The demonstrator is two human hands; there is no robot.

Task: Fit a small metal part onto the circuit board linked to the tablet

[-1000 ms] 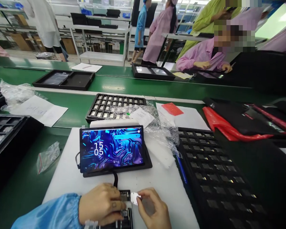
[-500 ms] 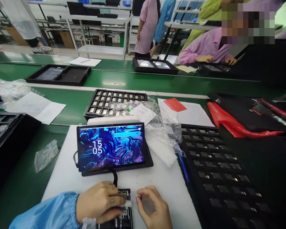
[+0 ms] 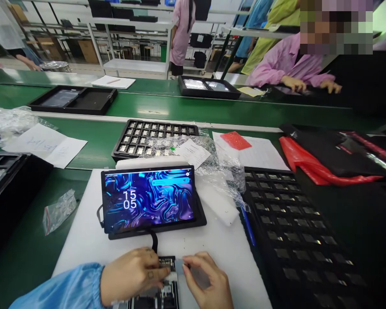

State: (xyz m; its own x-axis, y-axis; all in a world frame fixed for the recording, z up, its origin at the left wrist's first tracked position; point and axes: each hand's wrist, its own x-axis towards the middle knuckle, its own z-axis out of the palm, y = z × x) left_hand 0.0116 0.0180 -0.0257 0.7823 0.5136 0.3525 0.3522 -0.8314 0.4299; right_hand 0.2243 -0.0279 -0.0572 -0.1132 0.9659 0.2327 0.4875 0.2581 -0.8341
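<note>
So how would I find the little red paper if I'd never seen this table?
Start at the lit tablet on the white mat. Look up and right, past the crinkly plastic wrap, to the white sheet on the green bench. The red paper lies on its top left corner, small and flat, unlike the long red bag farther right.

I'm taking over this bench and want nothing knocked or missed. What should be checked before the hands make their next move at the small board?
1. Left hand steadies the small board: ok.
2. Right hand pinches a small pale part at the board's edge: ok.
3. Part seated square: cannot tell, fingers cover it.
4. Black cable runs from the tablet toward the board: ok.
5. Tablet screen lit: ok.
6. Loose plastic wrap lies apart from the hands: ok.
</note>
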